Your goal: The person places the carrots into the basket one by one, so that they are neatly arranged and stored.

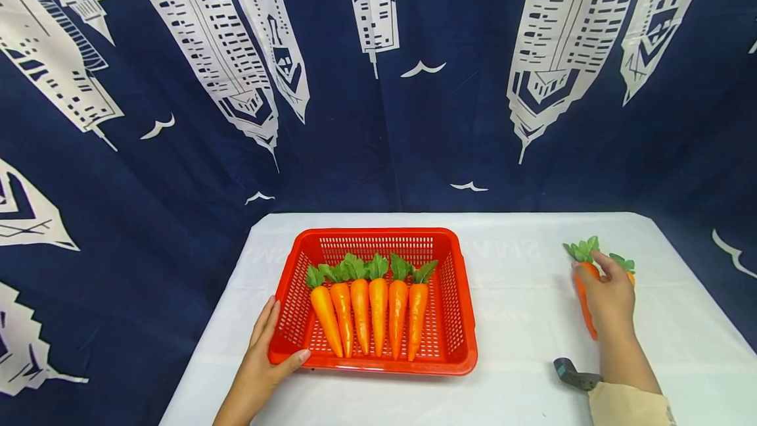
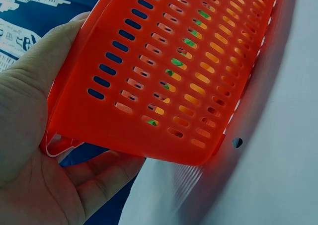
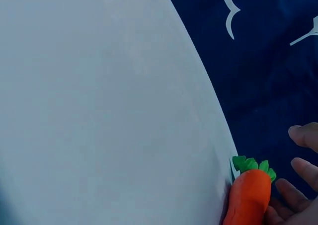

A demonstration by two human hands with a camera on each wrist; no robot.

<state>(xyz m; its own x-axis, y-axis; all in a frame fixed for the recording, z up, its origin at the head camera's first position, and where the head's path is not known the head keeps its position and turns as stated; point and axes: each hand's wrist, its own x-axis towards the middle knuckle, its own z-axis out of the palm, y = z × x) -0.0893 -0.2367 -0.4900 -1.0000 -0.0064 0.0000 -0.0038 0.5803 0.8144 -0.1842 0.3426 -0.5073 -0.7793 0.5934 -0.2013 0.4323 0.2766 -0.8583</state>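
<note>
A red plastic basket (image 1: 372,365) with slotted walls stands on the white table, several orange carrots (image 1: 378,314) with green leafy tops lined up inside. My left hand (image 1: 260,363) holds its near left corner, thumb on the front rim and fingers along the left side. Over at the right, my right hand (image 1: 612,294) is above a carrot (image 1: 585,275), thumb and forefinger spread near its leafy end. Another carrot (image 1: 622,261) is partly hidden behind that hand. In the right wrist view, loosely bent fingers (image 3: 298,200) lie beside a carrot (image 3: 248,197).
A white cloth covers the table (image 1: 514,334). Behind it hangs a dark blue curtain (image 1: 384,137) printed with white buildings and birds. A dark wrist camera (image 1: 573,373) sticks out from the right wrist, next to a beige sleeve (image 1: 629,406).
</note>
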